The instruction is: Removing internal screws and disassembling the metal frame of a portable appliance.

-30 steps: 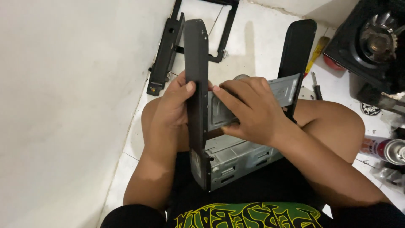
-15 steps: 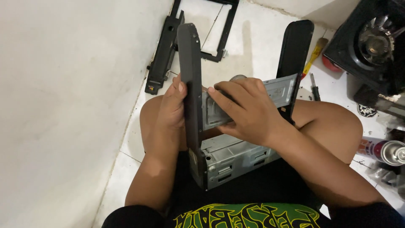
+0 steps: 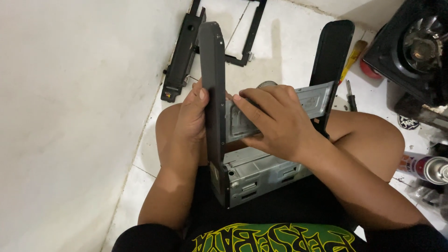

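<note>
Your left hand [image 3: 191, 116] clamped on black front panel [image 3: 213, 93] held upright w/ thumb on its edge, your right hand [image 3: 275, 119] gripping grey metal chassis [image 3: 261, 172] resting in your lap, screwdriver [image 3: 351, 58] on floor nearby.

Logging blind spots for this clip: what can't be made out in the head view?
- Top of the metal chassis: covered by the right hand.
- Left hand fingers: behind the dark front panel.
- Spray can: cut off by the right edge.
- Black appliance: cut off at the top right corner.
</note>
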